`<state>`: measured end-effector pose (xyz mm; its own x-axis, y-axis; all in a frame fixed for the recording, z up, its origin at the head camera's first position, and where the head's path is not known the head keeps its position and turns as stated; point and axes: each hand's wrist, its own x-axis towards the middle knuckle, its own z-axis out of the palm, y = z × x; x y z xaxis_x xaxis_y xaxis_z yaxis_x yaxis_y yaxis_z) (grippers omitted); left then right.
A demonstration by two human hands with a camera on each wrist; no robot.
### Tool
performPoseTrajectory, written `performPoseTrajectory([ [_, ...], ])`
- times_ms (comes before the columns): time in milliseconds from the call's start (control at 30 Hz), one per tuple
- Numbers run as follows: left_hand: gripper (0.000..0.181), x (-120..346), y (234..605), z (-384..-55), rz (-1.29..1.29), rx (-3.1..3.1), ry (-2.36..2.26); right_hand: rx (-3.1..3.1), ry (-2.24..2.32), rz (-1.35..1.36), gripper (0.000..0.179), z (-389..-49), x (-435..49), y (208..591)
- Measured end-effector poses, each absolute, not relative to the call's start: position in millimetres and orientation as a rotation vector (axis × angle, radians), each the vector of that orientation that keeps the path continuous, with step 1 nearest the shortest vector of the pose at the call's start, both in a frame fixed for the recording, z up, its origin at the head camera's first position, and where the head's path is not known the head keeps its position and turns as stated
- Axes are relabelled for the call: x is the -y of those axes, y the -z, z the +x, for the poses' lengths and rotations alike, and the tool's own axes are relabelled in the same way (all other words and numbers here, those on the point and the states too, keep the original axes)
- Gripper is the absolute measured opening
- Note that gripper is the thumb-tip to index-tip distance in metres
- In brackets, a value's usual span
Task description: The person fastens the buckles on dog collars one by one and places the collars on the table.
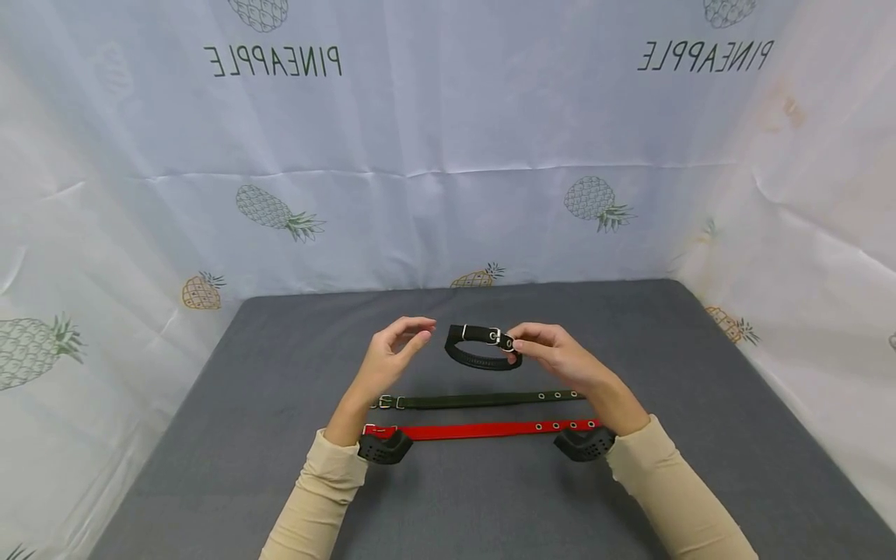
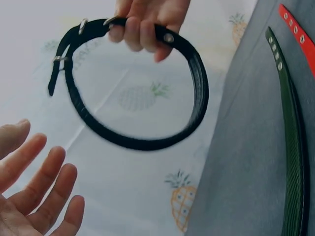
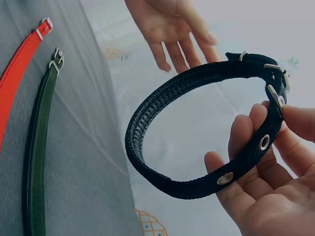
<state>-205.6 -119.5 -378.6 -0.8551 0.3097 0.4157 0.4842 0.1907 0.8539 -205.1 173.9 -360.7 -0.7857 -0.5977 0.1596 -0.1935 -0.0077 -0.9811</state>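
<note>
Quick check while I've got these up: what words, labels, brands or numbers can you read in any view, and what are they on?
"PINEAPPLE", mirror-reversed: backdrop cloth, upper left of the head view.
"PINEAPPLE", mirror-reversed: same cloth, upper right.
No readable text shows on the black strap, green strap or red strap.

Grey, cloth-like tabletop (image 1: 483, 498) carries two straps laid nearly straight and roughly parallel, a strip of bare grey between them. Green strap (image 1: 476, 401) lies on the 12 o'clock side of the red strap (image 1: 476, 431). Head view: both straps have metal-buckled ends toward 9 o'clock and runs of metal-rimmed eyelets toward 3 o'clock; the far 3 o'clock tip of the green one is hidden.
</note>
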Motion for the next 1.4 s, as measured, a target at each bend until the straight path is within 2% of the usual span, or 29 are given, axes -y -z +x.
performPoseTrajectory([
  [300, 0.026, 138.8, 386.7, -206.3, -0.701, 2.339, 1.768, -2.171, 1.764, -0.868, 0.015, -209.9, -184.4, 365.1],
  [567, 0.029, 151.5, 397.1, -205.6, -0.611, 2.382, 1.811, -2.377, 1.687, -0.781, 0.026, -219.5, -197.7, 374.6],
  [1033, 0.028, 163.8, 417.9, -208.0, -0.528, 2.481, 1.755, -2.633, 1.536, -0.687, 0.022, -228.9, -212.7, 384.5],
  [1400, 0.029, 170.1, 424.9, -206.8, -0.494, 2.52, 1.767, -2.884, 1.334, -0.731, 0.018, -234.3, -222.5, 400.8],
])
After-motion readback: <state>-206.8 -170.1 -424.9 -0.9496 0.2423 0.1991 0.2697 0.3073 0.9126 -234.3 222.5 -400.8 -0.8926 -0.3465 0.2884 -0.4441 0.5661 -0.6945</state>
